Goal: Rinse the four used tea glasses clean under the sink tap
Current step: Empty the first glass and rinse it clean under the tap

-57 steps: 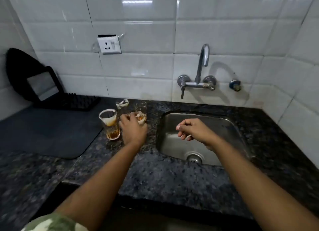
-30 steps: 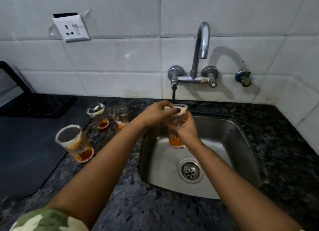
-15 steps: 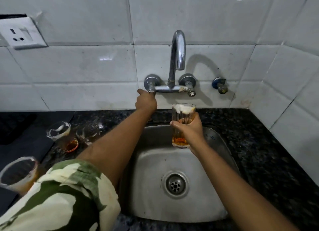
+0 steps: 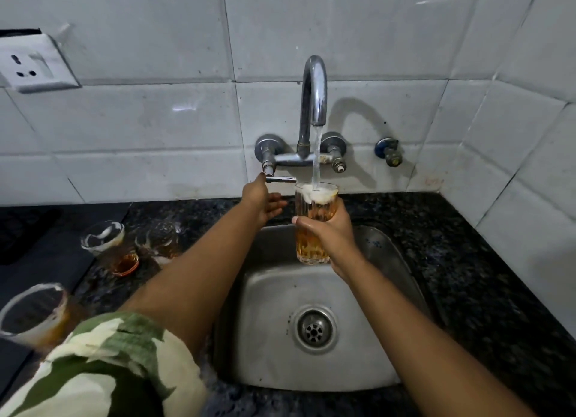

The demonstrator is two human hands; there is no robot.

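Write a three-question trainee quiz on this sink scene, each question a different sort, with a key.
1. True or false: water from the tap is running into the glass held in the right hand.
2. Multiple choice: how many other used glasses stand on the counter left of the sink? A) one B) two C) three
3. Fill in: the left hand is at the tap's ____, fingers fairly straight.

Key: 1 true. 2 C: one at the near left edge, one with a foamy rim, one beside it. 3 lever.
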